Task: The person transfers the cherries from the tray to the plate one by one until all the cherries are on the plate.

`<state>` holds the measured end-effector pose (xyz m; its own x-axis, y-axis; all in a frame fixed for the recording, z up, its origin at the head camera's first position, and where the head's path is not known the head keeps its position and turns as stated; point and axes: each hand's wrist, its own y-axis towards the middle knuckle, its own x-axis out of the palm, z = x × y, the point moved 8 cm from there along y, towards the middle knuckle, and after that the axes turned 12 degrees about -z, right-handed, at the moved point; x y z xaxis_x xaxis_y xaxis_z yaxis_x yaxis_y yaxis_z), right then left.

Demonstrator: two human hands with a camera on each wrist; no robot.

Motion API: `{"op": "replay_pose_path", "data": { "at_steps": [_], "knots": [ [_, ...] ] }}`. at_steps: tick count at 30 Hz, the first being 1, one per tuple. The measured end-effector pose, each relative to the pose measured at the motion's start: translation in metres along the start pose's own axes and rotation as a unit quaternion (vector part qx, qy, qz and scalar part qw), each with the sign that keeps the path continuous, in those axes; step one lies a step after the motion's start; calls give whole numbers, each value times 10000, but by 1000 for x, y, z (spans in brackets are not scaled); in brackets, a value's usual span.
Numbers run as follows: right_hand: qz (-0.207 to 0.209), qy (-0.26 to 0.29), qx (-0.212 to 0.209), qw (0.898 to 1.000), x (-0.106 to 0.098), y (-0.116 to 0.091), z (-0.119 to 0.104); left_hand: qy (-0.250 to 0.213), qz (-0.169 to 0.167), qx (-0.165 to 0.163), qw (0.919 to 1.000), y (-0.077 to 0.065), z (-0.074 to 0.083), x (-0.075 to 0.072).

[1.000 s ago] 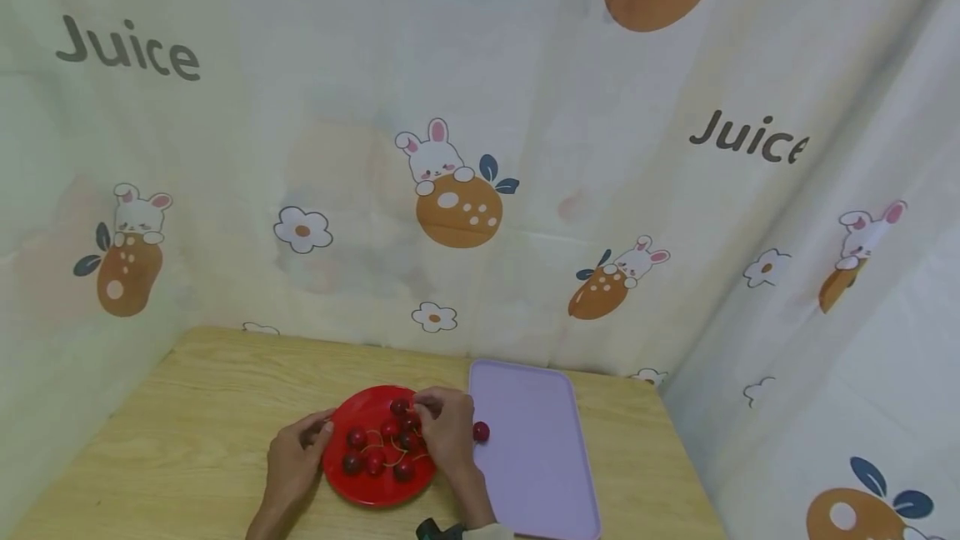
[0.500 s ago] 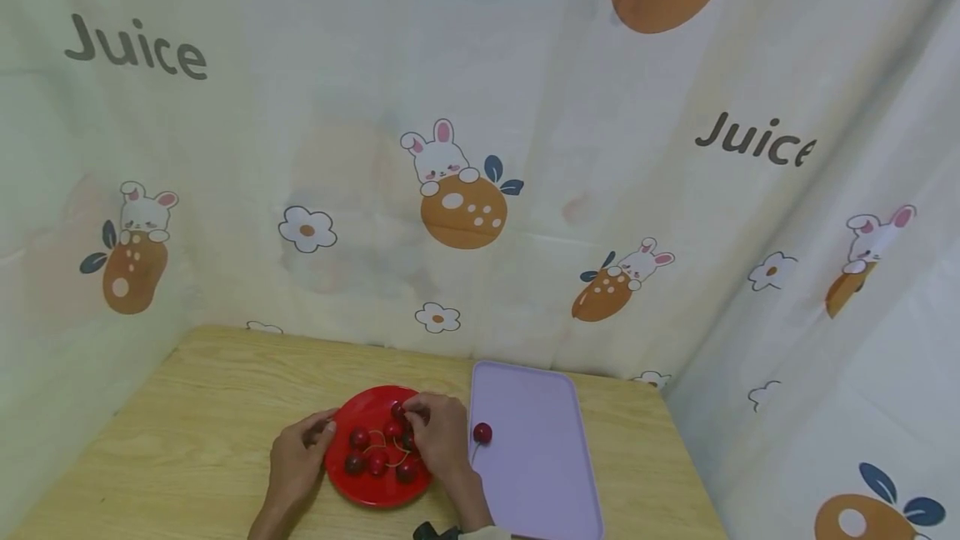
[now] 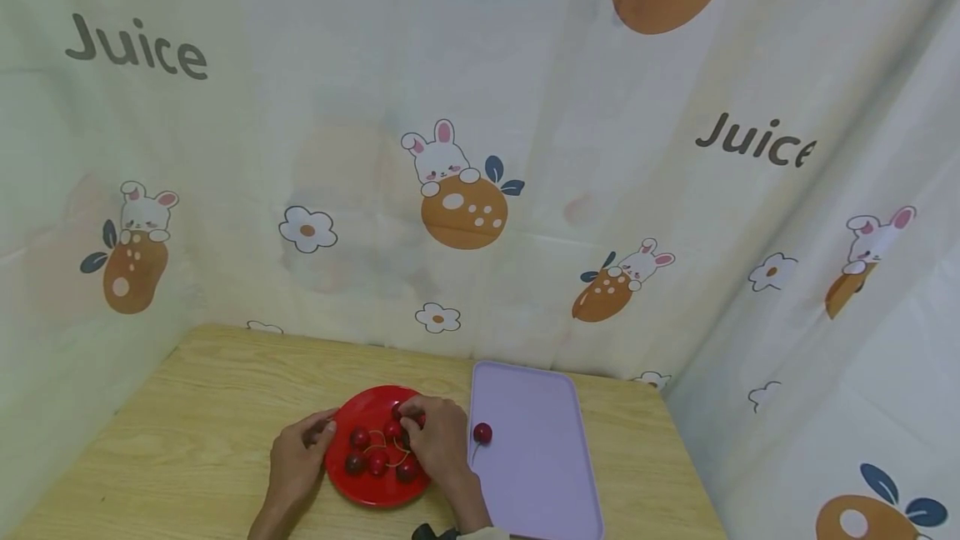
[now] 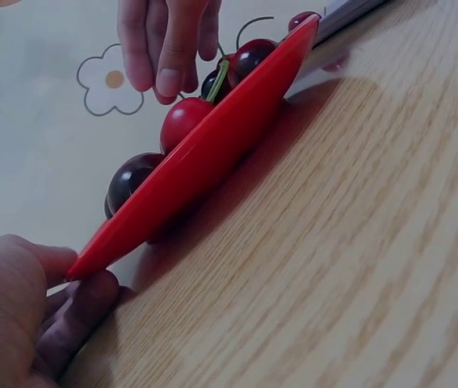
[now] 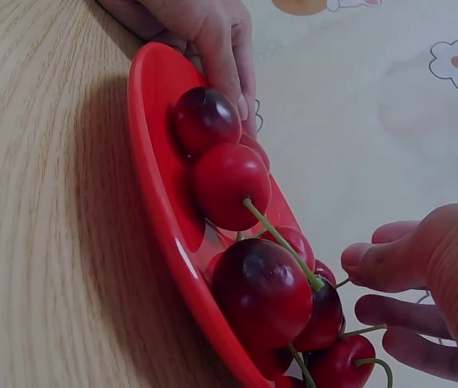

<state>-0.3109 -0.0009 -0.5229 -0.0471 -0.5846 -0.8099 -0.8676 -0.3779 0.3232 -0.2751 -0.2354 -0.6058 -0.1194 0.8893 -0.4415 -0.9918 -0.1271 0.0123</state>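
Observation:
My left hand (image 3: 296, 457) grips the left rim of a red plate (image 3: 360, 490), thumb on top and fingers beneath in the left wrist view. Dark red cherries (image 5: 233, 186), several with green stems, lie in a group on the plate. Over the plate's right side, my right hand (image 3: 442, 436) has its fingertips among the cherries and partly covers them. In the right wrist view its thumb and fingers (image 5: 410, 315) are spread beside a cherry stem (image 5: 342, 283); I see no cherry between them. One cherry (image 3: 483, 433) with its stem lies on the left edge of a lilac tray (image 3: 532, 457).
The lilac tray lies just right of the plate on a wooden table (image 3: 187, 440). Behind the table and at both sides hangs a pale curtain (image 3: 360, 65) with printed rabbits, fruit and flowers.
My right hand has shifted slightly left and its fingers have changed position over the cherries. The tray cherry's stem has come into view. The left hand has kept its hold on the plate.

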Motion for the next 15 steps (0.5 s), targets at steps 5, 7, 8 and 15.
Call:
{"op": "replay_pose_path", "data": {
  "at_steps": [5, 7, 8, 15],
  "knots": [
    [43, 10, 99, 9999, -1, -1, 3, -2, 2, 36, 10000, -1, 1, -1],
    [82, 73, 137, 9998, -1, -1, 5, 7, 24, 37, 10000, -1, 1, -1],
    [93, 120, 158, 9998, -1, -1, 6, 18, 31, 40, 10000, -1, 1, -1],
    [419, 402, 237, 9980, -20, -10, 15, 58, -25, 23, 10000, 0, 0, -1]
  ]
}}
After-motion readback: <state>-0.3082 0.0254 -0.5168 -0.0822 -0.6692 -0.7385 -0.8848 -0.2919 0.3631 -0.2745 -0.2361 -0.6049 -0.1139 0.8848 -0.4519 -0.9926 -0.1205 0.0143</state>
